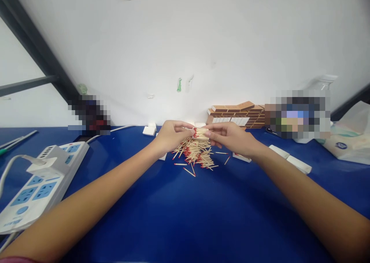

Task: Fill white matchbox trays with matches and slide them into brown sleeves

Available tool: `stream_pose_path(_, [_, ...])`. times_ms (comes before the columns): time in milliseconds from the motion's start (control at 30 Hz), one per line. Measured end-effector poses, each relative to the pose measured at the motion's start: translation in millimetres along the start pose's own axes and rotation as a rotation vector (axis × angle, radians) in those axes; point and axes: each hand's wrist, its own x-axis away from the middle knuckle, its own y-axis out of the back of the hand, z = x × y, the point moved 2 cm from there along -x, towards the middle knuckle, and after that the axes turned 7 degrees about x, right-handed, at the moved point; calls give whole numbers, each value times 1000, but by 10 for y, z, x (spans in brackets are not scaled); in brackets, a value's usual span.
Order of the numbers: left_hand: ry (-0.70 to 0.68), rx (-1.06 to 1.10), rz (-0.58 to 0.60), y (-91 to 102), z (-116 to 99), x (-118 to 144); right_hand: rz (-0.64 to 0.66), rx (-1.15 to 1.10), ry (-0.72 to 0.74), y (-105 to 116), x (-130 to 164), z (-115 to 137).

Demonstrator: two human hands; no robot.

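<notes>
At the far left of the blue counter point(185, 216), a white power strip point(40, 182) with blue sockets is laid at an angle, and a white plug point(47, 163) is seated in it with its cable trailing off to the left. Behind it, a white cable is run along the back edge toward a blurred patch by the wall. Toward the middle, a small white box point(149, 130) is seen just behind the left hand point(170, 135). The grip of that hand is closed narrowly on one end of a bundle of matches point(201, 134), the red heads being turned toward the left fingers. Directly below the bundle, a loose pile of matches point(196, 155) is spread on the counter, with a few strays scattered at its edges. The other end of the bundle is pinched in the grip of the right hand point(231, 138), so that the bundle is held level between both hands just above the pile. Behind the right hand, a stack of brown matchboxes point(239, 114) is set against the wall. Further right, two white trays point(290, 159) lie beside the right forearm, and a plastic bag point(349, 139) is placed at the far right.
</notes>
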Motion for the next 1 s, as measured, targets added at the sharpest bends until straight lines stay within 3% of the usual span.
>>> stream_pose_path(167, [-133,-125,52,-139,54,63,2,-27,-70,36,118,-110])
stream_pose_path(500, [-404,-390,37,-194,139,92,-19,51,43,-13,99,-265])
stream_pose_path(767, [-665,-556,92,-208,140,142,-243,392,331,3,153,-166])
stream_pose_path(1000, [-669,-618,77,-165,73,198,-401,428,364,2,255,-35])
